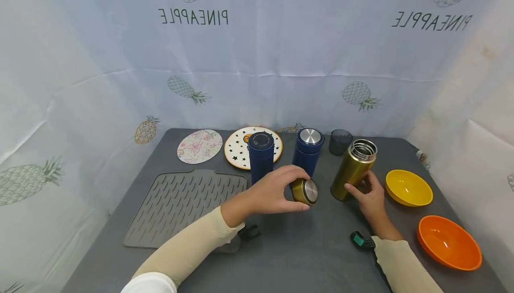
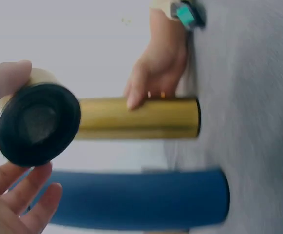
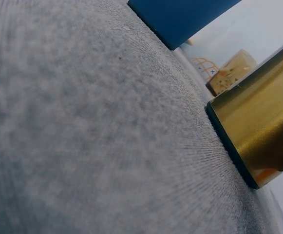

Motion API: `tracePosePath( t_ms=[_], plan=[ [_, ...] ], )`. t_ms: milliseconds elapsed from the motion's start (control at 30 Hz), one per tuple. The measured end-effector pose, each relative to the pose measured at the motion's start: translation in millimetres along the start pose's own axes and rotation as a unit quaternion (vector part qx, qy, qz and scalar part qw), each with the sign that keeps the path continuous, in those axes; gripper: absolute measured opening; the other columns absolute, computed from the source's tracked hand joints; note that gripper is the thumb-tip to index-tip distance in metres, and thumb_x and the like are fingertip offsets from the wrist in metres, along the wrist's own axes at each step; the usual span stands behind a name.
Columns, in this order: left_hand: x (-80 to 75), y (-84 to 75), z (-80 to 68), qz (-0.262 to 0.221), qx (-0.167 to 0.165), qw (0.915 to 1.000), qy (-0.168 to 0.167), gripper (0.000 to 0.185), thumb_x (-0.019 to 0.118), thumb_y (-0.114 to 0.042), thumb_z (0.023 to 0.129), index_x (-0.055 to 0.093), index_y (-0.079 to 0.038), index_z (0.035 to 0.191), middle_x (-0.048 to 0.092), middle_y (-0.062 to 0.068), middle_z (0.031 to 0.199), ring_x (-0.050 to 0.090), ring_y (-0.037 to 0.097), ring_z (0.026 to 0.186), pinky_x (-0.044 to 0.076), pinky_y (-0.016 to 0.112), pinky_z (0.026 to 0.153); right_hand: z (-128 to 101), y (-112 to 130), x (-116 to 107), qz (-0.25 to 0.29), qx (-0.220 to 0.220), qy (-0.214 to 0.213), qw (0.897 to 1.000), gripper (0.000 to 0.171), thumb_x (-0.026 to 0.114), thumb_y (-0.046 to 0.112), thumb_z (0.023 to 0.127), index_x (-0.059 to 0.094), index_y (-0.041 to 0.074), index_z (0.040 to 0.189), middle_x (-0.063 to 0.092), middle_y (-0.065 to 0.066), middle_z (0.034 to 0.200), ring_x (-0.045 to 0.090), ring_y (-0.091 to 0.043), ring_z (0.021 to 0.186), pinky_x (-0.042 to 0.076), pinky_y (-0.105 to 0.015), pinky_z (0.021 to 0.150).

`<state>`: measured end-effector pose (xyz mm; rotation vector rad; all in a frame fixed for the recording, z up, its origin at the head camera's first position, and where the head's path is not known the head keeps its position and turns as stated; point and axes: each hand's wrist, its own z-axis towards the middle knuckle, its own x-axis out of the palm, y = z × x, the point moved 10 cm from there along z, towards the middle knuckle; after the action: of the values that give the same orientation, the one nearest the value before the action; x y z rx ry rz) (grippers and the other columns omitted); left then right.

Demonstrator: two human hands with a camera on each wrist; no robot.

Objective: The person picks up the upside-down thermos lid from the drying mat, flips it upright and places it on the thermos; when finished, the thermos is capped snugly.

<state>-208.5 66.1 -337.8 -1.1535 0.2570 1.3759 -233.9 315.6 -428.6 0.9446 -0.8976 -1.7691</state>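
A gold thermos bottle (image 1: 346,175) stands without its lid on the grey table, its steel mouth showing. My right hand (image 1: 370,198) holds it low on its side, thumb in front. Left of it, my left hand (image 1: 277,190) grips a gold lid (image 1: 304,191) by the rim, apart from the bottle. The lid's dark underside (image 2: 38,124) faces the left wrist camera. Behind the left hand stand two blue thermos bottles: one with a dark top (image 1: 261,155), partly hidden by the hand, and one with a steel-topped lid (image 1: 308,149). In the right wrist view the gold bottle's base (image 3: 258,126) touches the table.
A dark glass cup (image 1: 340,142) is behind the gold bottle. To the right lie a yellow bowl (image 1: 408,187) and an orange bowl (image 1: 449,242). On the left are a grey ridged mat (image 1: 180,208), a floral oval plate (image 1: 199,146) and a star-patterned plate (image 1: 237,150).
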Motion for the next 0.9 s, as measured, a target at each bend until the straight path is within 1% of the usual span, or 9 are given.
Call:
tracePosePath(
  t_ms=[133, 233, 333, 400, 467, 500, 633, 767, 900],
  plan=[
    [9.8, -6.0, 17.4, -0.055, -0.014, 0.9979, -0.032, 0.058, 0.08, -0.034, 0.081, 0.053, -0.016, 0.128, 0.052, -0.005, 0.126, 0.049, 0.002, 0.109, 0.045, 0.022, 0.09, 0, -1, -1, -0.016, 0.006, -0.005, 1.0, 0.059, 0.074, -0.009, 0.08, 0.048, -0.007, 0.133, 0.055, 0.012, 0.115, 0.054, -0.004, 0.107, 0.042, -0.017, 0.093],
    [18.3, -8.2, 31.6, -0.089, -0.039, 0.994, -0.05, 0.06, 0.081, -0.028, 0.081, 0.05, -0.014, 0.13, 0.051, -0.004, 0.125, 0.05, 0.002, 0.107, 0.044, 0.019, 0.09, 1, -3, -1, -0.028, 0.01, -0.011, 1.0, 0.06, 0.075, -0.007, 0.08, 0.049, -0.005, 0.133, 0.054, 0.014, 0.115, 0.053, -0.002, 0.107, 0.042, -0.016, 0.092],
    [27.6, -9.7, 47.2, -0.104, -0.062, 0.9906, -0.064, 0.065, 0.08, -0.026, 0.081, 0.046, -0.011, 0.134, 0.05, -0.003, 0.127, 0.049, 0.0, 0.109, 0.043, 0.015, 0.09, 3, -6, -1, -0.028, 0.01, -0.012, 0.999, 0.061, 0.074, -0.009, 0.079, 0.048, -0.006, 0.134, 0.054, 0.013, 0.115, 0.052, -0.002, 0.106, 0.042, -0.014, 0.09],
    [33.6, -12.2, 57.8, -0.103, -0.061, 0.99, -0.075, 0.07, 0.081, -0.026, 0.081, 0.045, -0.007, 0.137, 0.05, -0.001, 0.129, 0.049, 0.0, 0.111, 0.042, 0.014, 0.091, 3, -15, -2, -0.028, 0.011, -0.012, 0.999, 0.063, 0.073, -0.009, 0.078, 0.046, -0.007, 0.135, 0.054, 0.009, 0.118, 0.05, -0.001, 0.105, 0.041, -0.012, 0.088],
    [38.5, -14.9, 67.2, -0.091, -0.056, 0.9909, -0.082, 0.074, 0.081, -0.028, 0.08, 0.044, -0.007, 0.14, 0.047, 0.001, 0.132, 0.047, 0.0, 0.113, 0.04, 0.013, 0.091, 3, -26, -4, -0.036, 0.021, -0.015, 0.999, 0.066, 0.074, -0.002, 0.079, 0.044, -0.007, 0.138, 0.055, -0.001, 0.122, 0.049, -0.002, 0.107, 0.039, -0.012, 0.089],
    [39.9, -16.1, 71.2, -0.082, -0.054, 0.9912, -0.088, 0.075, 0.081, -0.029, 0.081, 0.044, -0.007, 0.141, 0.047, 0.001, 0.133, 0.047, 0.001, 0.114, 0.039, 0.013, 0.092, 3, -32, -5, -0.044, 0.033, -0.015, 0.998, 0.067, 0.073, 0.0, 0.08, 0.043, -0.006, 0.139, 0.055, -0.007, 0.125, 0.049, -0.006, 0.109, 0.038, -0.012, 0.089],
    [39.7, -16.5, 85.5, -0.059, -0.066, 0.9887, -0.122, 0.072, 0.082, -0.032, 0.08, 0.048, -0.009, 0.14, 0.045, 0.002, 0.134, 0.046, 0.004, 0.115, 0.038, 0.013, 0.093, 2, -47, -6, -0.094, 0.065, -0.013, 0.993, 0.071, 0.075, 0.009, 0.081, 0.041, -0.003, 0.142, 0.051, -0.021, 0.132, 0.048, -0.004, 0.107, 0.037, -0.01, 0.086],
    [35.0, -13.9, 100.7, -0.062, -0.092, 0.9809, -0.159, 0.07, 0.081, -0.032, 0.08, 0.049, -0.01, 0.139, 0.044, 0.002, 0.136, 0.045, 0.006, 0.118, 0.038, 0.014, 0.093, 2, -46, -1, -0.106, 0.061, 0.007, 0.992, 0.065, 0.075, 0.006, 0.084, 0.042, 0.001, 0.14, 0.052, -0.014, 0.13, 0.048, 0.001, 0.102, 0.039, -0.009, 0.084],
    [34.2, -13.5, 115.1, -0.086, -0.105, 0.975, -0.176, 0.071, 0.08, -0.033, 0.082, 0.047, -0.012, 0.141, 0.042, 0.0, 0.138, 0.044, 0.005, 0.118, 0.039, 0.015, 0.093, 3, -34, 1, -0.079, 0.031, 0.009, 0.996, 0.062, 0.075, -0.001, 0.083, 0.046, 0.0, 0.137, 0.052, 0.001, 0.123, 0.05, 0.004, 0.102, 0.04, -0.01, 0.085]
  ],
)
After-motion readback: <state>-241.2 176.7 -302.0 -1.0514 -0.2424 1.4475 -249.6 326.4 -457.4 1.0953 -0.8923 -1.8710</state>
